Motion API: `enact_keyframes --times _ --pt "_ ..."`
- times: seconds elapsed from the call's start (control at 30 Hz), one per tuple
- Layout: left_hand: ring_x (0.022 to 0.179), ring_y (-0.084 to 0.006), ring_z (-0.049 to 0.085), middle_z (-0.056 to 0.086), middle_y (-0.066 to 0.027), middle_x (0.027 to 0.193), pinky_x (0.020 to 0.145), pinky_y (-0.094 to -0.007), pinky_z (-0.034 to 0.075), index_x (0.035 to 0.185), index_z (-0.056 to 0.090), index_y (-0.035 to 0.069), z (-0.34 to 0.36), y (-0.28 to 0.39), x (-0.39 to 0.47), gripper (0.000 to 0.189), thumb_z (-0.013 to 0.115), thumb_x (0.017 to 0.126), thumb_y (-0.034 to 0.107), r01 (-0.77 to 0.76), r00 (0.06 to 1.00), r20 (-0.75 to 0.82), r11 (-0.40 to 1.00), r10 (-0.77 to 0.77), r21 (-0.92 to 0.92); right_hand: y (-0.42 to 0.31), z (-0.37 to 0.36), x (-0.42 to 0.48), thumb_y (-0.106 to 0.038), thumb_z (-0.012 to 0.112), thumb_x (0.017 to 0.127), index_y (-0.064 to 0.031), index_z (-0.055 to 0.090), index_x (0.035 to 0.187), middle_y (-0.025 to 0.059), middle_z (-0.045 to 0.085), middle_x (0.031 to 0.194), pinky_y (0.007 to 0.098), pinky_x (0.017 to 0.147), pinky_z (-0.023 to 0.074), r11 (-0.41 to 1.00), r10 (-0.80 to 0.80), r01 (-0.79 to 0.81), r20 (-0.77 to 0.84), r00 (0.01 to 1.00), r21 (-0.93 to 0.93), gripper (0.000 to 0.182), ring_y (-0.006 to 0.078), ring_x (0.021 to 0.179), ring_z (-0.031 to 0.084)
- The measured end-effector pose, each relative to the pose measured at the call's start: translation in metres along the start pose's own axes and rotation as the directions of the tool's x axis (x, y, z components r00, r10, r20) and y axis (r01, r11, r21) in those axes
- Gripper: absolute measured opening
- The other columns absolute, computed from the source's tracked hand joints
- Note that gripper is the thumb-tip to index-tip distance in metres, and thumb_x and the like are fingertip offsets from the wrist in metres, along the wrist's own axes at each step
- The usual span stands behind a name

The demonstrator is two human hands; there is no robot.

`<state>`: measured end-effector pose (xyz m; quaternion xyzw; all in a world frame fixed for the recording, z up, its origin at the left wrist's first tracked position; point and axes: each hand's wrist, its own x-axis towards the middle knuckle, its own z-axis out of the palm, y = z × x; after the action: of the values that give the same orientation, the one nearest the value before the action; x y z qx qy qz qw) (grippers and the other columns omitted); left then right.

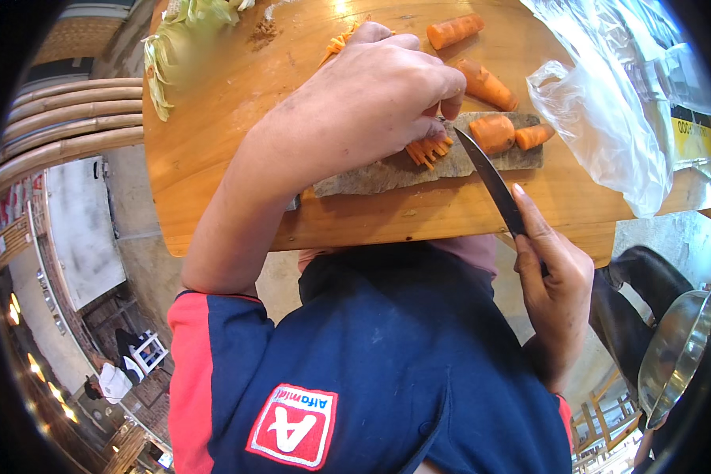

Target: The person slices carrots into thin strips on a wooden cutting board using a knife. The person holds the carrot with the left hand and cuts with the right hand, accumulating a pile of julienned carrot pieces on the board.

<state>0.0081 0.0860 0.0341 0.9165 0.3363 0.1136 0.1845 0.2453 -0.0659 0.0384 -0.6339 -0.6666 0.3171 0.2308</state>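
My left hand reaches over the cutting board, its fingers closed around a bunch of carrot strips whose ends stick out below. In my right hand is the handle of a dark-bladed knife. Its tip is over the board, close to the strips and my left fingers. A thick carrot chunk and a smaller carrot end lie on the board's right part. Beyond my left hand, more carrot strips form a pile on the wooden table, partly hidden by that hand.
Two carrot pieces, one short and one long, lie beyond the board. Clear plastic bags cover the table's right side; corn husks lie far left. At right, a person holds a metal bowl. Another person is farther off.
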Motion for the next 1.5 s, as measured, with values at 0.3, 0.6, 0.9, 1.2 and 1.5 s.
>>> enact_keyframes --times 0.3,0.6,0.9,1.2,1.5 --pt "0.106 -0.0218 0.062 0.072 0.0031 0.102 0.101 -0.0402 0.043 0.098 0.079 0.018 -0.008 -0.012 -0.016 0.027 0.084 0.072 0.020 -0.184 0.983 0.035 0.981 0.182 0.061 -0.002 -0.001 0.000 0.003 0.070 0.089 -0.0133 0.068 0.138 0.0176 0.065 0.076 0.0406 0.067 0.0523 1.000 0.001 -0.001 -0.005 1.000 -0.024 0.051 0.0284 0.067 0.066" --pt "0.096 -0.0223 0.063 0.070 0.0044 0.095 0.100 -0.0403 0.047 0.093 0.077 0.017 -0.003 -0.013 -0.028 0.025 0.083 0.069 0.021 -0.293 0.952 -0.074 0.953 0.298 0.072 0.001 0.002 -0.006 0.009 0.064 0.091 -0.0092 0.065 0.142 0.0070 0.054 0.067 0.0284 0.062 0.0472 0.999 -0.027 0.027 -0.025 0.999 0.019 0.054 0.0127 0.060 0.053" --pt "0.094 -0.0243 0.061 0.063 -0.0024 0.088 0.099 -0.0395 0.049 0.097 0.070 0.009 -0.006 -0.004 -0.027 0.025 0.077 0.074 0.016 -0.377 0.924 0.013 0.906 0.382 0.193 -0.004 -0.002 -0.012 0.003 0.068 0.090 -0.0122 0.065 0.141 0.0175 0.060 0.073 0.0418 0.065 0.0509 0.999 -0.041 0.041 0.010 0.999 0.017 0.053 0.0308 0.065 0.063" --pt "0.095 -0.0244 0.063 0.063 -0.0058 0.093 0.101 -0.0425 0.051 0.101 0.069 0.004 0.005 0.004 -0.029 0.027 0.070 0.076 0.012 -0.420 0.892 0.007 0.825 0.451 0.378 0.002 0.002 -0.020 -0.002 0.068 0.091 -0.0162 0.060 0.146 0.0165 0.059 0.073 0.0438 0.066 0.0511 0.998 -0.064 0.064 0.061 0.996 0.007 0.057 0.0319 0.065 0.062" --pt "0.103 -0.0303 0.063 0.062 -0.0115 0.101 0.098 -0.0433 0.052 0.105 0.065 0.002 0.011 0.008 -0.035 0.030 0.074 0.077 0.009 -0.303 0.944 -0.025 0.893 0.330 0.333 0.007 -0.002 -0.028 -0.002 0.067 0.092 -0.0145 0.060 0.146 0.0172 0.063 0.077 0.0435 0.067 0.0518 0.996 -0.088 0.088 0.027 0.996 -0.005 0.056 0.0320 0.067 0.063"
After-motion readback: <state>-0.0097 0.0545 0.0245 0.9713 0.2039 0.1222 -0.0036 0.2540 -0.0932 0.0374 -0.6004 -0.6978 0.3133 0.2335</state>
